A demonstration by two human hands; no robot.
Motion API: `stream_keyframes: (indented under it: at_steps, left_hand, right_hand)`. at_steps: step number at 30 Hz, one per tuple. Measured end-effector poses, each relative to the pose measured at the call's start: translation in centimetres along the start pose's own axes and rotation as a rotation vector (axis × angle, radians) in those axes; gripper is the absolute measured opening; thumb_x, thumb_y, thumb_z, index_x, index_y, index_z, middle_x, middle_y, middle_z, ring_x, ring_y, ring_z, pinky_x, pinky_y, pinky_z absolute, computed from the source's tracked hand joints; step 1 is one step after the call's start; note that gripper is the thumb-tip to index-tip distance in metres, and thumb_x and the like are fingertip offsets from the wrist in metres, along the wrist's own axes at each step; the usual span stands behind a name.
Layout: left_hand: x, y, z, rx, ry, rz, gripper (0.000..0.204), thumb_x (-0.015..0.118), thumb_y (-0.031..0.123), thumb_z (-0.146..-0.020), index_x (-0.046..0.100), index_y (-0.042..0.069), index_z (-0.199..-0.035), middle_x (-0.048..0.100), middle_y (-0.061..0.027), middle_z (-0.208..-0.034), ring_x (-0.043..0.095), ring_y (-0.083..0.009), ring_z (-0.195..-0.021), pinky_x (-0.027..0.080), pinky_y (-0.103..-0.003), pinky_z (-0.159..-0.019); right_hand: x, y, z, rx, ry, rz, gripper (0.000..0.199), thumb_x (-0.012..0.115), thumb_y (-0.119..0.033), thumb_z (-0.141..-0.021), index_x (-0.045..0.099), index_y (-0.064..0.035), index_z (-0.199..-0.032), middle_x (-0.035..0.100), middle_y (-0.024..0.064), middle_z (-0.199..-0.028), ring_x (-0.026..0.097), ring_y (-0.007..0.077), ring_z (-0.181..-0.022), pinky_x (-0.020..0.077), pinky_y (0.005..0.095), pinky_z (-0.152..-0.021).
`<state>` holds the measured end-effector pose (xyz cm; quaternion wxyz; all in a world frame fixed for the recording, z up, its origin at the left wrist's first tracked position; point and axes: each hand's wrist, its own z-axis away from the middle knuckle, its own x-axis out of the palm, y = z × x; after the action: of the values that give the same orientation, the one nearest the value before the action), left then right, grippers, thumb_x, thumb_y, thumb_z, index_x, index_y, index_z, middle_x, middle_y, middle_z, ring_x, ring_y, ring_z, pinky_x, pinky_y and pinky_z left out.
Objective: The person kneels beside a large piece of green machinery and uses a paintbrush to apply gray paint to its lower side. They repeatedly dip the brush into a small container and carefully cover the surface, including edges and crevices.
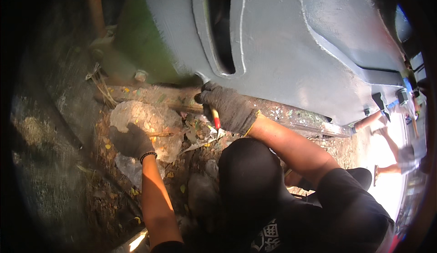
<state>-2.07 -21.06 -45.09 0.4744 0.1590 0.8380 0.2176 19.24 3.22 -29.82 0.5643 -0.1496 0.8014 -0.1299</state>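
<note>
Overhead, the gloved right hand (227, 107) grips a red-handled paintbrush (210, 99) against the grey painted metal body (291, 39). Below to its left, the gloved left hand (129, 140) presses flat on a pale stone (150, 121) among scattered dry leaves (191, 130).

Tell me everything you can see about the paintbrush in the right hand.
The paintbrush has a slim handle, red with a yellowish band, its end pointing down out of the gloved right hand. The head pokes up from the fist, pale and paint-coated, its tip against the lower edge of the big grey-painted metal body. The glove hides the middle of the brush. It stands steeply, tilted slightly left at the top.
</note>
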Motion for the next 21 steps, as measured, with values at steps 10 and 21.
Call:
stream_keyframes:
  at_steps: [10,21]
  left_hand:
    - [-0.9,0.9,-0.2,-0.048,-0.042,0.077,0.074,0.063,0.040,-0.093,0.048,0.001,-0.154,0.047,-0.0269,-0.158,0.046,-0.0445,-0.147,0.039,-0.055,-0.121]
    - [0.2,-0.7,0.1,0.016,0.033,0.084,0.070,0.060,0.040,-0.096,0.049,0.000,-0.152,0.046,-0.0284,-0.158,0.044,-0.0460,-0.147,0.038,-0.057,-0.121]
  right_hand:
    - [-2.3,-0.6,0.8,-0.056,-0.242,0.100,0.047,0.069,-0.011,-0.087,0.062,-0.0050,-0.134,0.063,0.0237,-0.122,0.063,0.0450,-0.116,0.0526,0.0517,-0.099]
    - [-6.0,-1.5,-1.1,-0.404,0.073,0.464,0.040,0.073,-0.025,-0.093,0.072,-0.0153,-0.132,0.065,0.0150,-0.132,0.067,0.0384,-0.113,0.0579,0.0481,-0.094]
